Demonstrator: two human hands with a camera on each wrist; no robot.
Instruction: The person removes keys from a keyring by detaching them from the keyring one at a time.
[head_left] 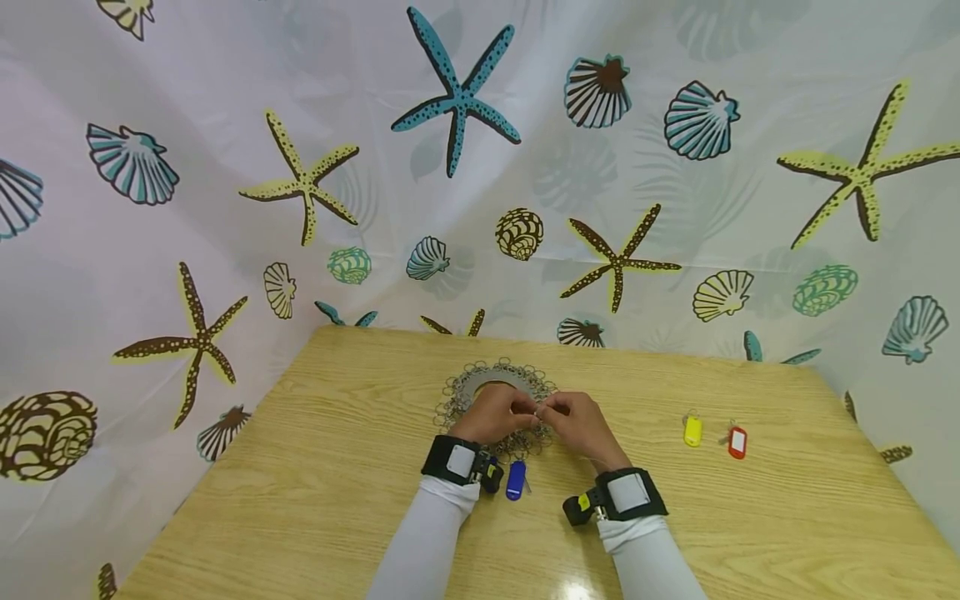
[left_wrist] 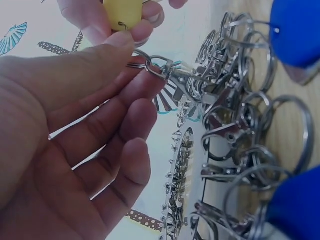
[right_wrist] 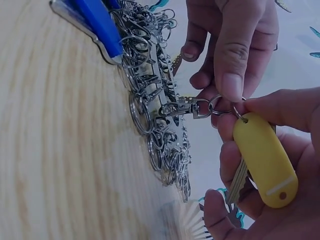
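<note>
1. The worktop (head_left: 315, 450) fills the lower half of the head view and carries everything.
2. A round metal rack (head_left: 474, 383), edged with clips and split rings, lies at the centre of the frame. Most of its visible rings bear no tag, so the work looks to be in its early part.
3. The right hand (head_left: 585, 427), right of centre, grasps the yellow key tag (right_wrist: 264, 162) by its ring end; this tag is at the centre right of the right wrist view.
4. The left hand (head_left: 491, 414) pinches a split ring (right_wrist: 216, 106) at the rack's edge, its other fingers loosely bent.
5. Two blue tags (left_wrist: 297, 32) show at the right of the left wrist view. The upper one looks already linked to a ring; the lower one's link cannot be told.
6. A loose yellow tag (head_left: 692, 431) and a red tag (head_left: 737, 442) lie right of centre in the head view, well apart from the rack, apparently left to do.
7. The held tag's wire loop (right_wrist: 237, 113) meets the split ring under the fingertips; whether it is threaded through cannot be told, so this joining seems unfinished.
</note>
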